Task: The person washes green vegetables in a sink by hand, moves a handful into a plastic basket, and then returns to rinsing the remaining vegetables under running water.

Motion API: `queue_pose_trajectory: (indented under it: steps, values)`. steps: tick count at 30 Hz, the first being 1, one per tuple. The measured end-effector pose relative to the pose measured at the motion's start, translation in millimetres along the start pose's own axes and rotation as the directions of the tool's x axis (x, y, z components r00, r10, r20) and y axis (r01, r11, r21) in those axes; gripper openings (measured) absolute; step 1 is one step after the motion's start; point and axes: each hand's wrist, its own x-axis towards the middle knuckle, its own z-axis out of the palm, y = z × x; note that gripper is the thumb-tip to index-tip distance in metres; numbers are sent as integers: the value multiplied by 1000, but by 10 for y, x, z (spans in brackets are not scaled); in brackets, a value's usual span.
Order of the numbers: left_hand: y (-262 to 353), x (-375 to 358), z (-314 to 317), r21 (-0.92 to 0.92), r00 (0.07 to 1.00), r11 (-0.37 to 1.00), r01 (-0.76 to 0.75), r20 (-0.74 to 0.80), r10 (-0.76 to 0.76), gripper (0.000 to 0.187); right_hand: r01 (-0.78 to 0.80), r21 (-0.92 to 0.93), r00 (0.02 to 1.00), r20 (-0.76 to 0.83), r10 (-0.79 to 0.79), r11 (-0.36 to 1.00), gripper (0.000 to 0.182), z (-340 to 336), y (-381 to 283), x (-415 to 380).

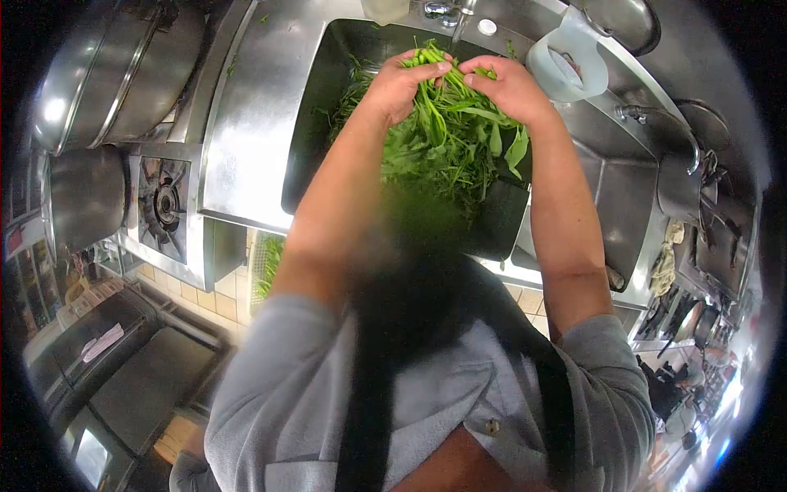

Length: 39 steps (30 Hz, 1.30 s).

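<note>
A bunch of leafy greens [434,111] with long stems is held up over a dark rectangular basin [307,156]. My left hand [398,88] is closed around the stems, its thumb lying across them. On the other side, my right hand [512,88] pinches the stems between thumb and fingers, with long leaves hanging below it. Both hands are close together near the basin's far side. More loose greens fill the basin beneath them. A blurred dark patch hides the near part of the basin.
Beyond the basin stands a faucet [443,11]. A translucent plastic pitcher [589,57] sits at the back right, above a steel sink [627,193]. At left are a gas burner [166,201] and large metal pots [123,74]. Low down, a basket [256,262] holds more greens.
</note>
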Motion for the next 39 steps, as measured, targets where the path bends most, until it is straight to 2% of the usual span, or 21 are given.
queue_pose_trajectory:
  steps: [4,7,9,14,16,18,19,21,22,23,25,26,28,29,31,32,33,34,35,37,39]
  values:
    - [6,-3,19,-62,999,997,-36,-7,36,27,110,-26,988,-106,-112,994,29,12,-5,-14]
    - [138,-128,116,-9,993,1000,-28,-115,26,27,74,-188,993,-72,-89,979,28,19,-78,-54]
    - [63,-49,50,-41,996,998,-40,-83,37,27,166,-370,966,-127,-227,914,27,80,-7,-37]
    - [23,-54,-4,-29,999,999,-34,-37,33,28,80,-398,958,-223,-182,914,24,198,34,-32]
    - [-66,2,-42,-175,1000,984,-22,-24,18,26,73,-395,936,-290,-200,916,23,248,105,-7]
    - [-80,-12,-17,-172,998,985,-28,-52,19,24,-42,-31,927,-373,27,999,20,266,148,24]
    - [-80,-20,-12,-169,997,985,-34,-78,21,23,-41,-31,928,-372,27,999,20,241,173,35]
    - [-83,-15,-93,-156,990,987,-27,-144,5,21,-110,539,834,-407,372,835,18,118,265,22]
    - [-90,-13,-141,-142,978,990,-21,-209,-9,20,-45,680,859,-348,375,732,17,26,393,8]
    - [-99,-39,-166,-142,977,990,-22,-211,-9,20,-45,680,860,-346,375,732,17,-30,393,-13]
    - [-126,-99,-209,-19,954,968,-250,-175,243,19,166,763,794,-479,374,625,20,-143,390,-23]
    - [-109,-41,-233,-111,961,991,-74,-272,41,18,164,764,795,-477,375,624,20,-218,339,-37]
    - [-96,-63,-255,-58,949,996,-72,-312,51,17,411,841,643,-542,541,353,24,-393,225,-57]
    - [-87,-70,-255,-5,935,998,-70,-348,64,16,412,840,643,-542,540,353,24,-486,248,-69]
    - [-42,-99,-181,7,924,999,-54,-378,53,15,393,793,660,-596,457,466,28,-685,374,-78]
    - [-38,-103,-144,19,913,999,-35,-407,40,13,316,715,702,-619,353,624,25,-718,456,-35]
    - [-58,-85,-125,19,914,999,-34,-404,38,13,315,714,700,-620,355,625,25,-656,293,-52]
    - [-83,-59,-105,23,929,998,-56,-365,61,12,137,455,763,-615,200,880,23,-537,127,-54]
    - [-105,-36,-75,28,942,997,-78,-325,83,12,-17,100,838,-542,69,995,22,-402,-56,-47]
    - [-129,-1,26,-22,939,997,-76,-337,64,15,-13,-193,940,-336,-54,981,23,-135,-201,0]
    - [-176,73,32,-82,972,993,-89,-226,69,21,60,-416,951,-253,-179,907,25,132,-130,71]
